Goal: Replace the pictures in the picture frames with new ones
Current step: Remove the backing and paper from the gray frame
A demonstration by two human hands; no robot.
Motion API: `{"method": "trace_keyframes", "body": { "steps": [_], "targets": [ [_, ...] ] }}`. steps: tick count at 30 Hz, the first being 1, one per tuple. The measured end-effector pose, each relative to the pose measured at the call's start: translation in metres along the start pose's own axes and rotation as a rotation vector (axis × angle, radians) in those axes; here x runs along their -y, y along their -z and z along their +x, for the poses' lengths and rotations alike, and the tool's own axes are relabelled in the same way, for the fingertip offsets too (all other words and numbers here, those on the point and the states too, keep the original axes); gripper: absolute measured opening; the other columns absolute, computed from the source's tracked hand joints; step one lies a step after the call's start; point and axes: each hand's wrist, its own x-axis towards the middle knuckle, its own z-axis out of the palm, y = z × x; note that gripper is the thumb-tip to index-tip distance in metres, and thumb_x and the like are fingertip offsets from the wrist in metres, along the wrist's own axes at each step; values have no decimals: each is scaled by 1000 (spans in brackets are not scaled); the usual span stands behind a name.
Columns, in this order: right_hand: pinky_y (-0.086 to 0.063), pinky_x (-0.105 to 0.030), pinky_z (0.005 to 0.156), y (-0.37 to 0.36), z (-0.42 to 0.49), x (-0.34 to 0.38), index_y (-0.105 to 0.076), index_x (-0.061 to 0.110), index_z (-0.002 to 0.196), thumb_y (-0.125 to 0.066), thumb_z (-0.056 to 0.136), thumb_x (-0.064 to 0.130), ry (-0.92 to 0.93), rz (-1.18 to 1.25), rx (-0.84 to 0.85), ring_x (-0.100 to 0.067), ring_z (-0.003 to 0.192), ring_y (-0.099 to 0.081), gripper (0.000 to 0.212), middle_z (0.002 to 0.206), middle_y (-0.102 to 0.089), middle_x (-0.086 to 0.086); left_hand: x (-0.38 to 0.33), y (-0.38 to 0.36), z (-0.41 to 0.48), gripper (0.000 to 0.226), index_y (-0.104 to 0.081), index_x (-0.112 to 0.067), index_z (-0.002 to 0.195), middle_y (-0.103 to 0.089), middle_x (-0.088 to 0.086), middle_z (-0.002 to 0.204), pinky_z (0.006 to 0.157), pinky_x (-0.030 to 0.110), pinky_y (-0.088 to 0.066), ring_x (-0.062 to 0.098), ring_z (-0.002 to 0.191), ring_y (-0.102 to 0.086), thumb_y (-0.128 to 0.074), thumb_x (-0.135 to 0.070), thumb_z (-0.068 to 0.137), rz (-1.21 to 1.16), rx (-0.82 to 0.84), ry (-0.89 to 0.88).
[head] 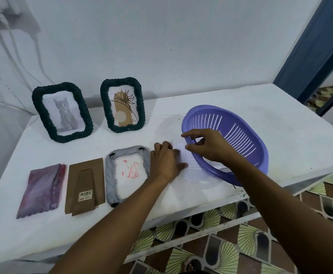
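A grey woven picture frame lies face down on the white table, its back open, a white sheet with red marks showing inside. Left of it lie its brown backing board and a purple picture. Two dark green frames stand at the back: one with a cat picture, one with a flower drawing. My left hand rests on a white paper beside the grey frame. My right hand pinches that paper's top edge at the rim of the purple basket.
The purple slotted basket sits at the table's right front, part of the white paper lying under its rim. The table's front edge runs diagonally; a patterned tile floor lies below. A blue door frame stands at the far right. White wall behind.
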Motion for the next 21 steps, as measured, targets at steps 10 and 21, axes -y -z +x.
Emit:
{"method": "trace_keyframes", "body": {
  "steps": [10,21],
  "targets": [
    [-53,-33,83,15,23,-52,-60,23,123,-71,84,34,-116,-333,-52,-23,96,-65,42,114,-69,-4,-17,25,-4,39,-57,-21,127,-60,-2,124,91,32,-51,12,108,-56,-62,-36,92,-874,-174,40],
    [-53,-37,84,-2,37,-62,-57,22,125,-76,77,41,-176,-390,-12,-26,99,-62,56,115,-67,-5,-18,30,-4,56,-59,-19,130,-58,-1,133,96,32,-47,13,119,-48,-73,-42,81,-747,-169,-53]
  ]
}}
